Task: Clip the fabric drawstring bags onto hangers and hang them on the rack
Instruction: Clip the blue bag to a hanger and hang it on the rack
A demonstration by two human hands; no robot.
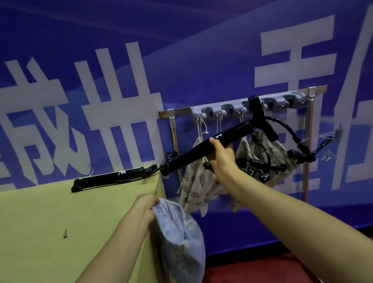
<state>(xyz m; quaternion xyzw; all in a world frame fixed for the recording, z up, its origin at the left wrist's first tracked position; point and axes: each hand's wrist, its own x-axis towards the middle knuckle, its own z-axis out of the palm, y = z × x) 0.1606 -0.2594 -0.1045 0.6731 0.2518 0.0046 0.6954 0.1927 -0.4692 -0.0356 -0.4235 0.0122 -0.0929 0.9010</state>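
Note:
My left hand (146, 206) pinches the top of a pale blue fabric drawstring bag (182, 245), which hangs past the table's corner. My right hand (222, 155) is raised toward the rack and grips a long black pole-like device (203, 150) that slants up to the rack's rail. On the metal rack (239, 102), a grey strip of clips (218, 111) holds leaf-print cream bags (196, 184) by their strings. More leaf-print bags (266, 150) hang further right, partly hidden by black cables.
A yellow-green table (56, 224) fills the lower left, with a folded black tripod (109, 177) at its far edge and a small metal piece (65, 234) on top. A blue banner (176, 44) with white characters covers the wall. Red floor (263, 273) lies below.

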